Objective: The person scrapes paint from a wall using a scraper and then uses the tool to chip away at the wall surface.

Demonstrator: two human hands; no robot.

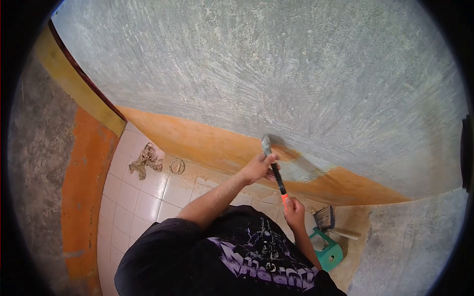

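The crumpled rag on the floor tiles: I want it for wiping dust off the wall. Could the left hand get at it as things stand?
Probably not without letting go: the left hand grips the scraper up at the wall, and the rag lies apart on the tiled floor, well off to the left. Nothing lies in between.

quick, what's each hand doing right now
Left hand: closed around the upper handle of the scraper, near its blade on the wall.
Right hand: closed on the scraper's orange handle end.
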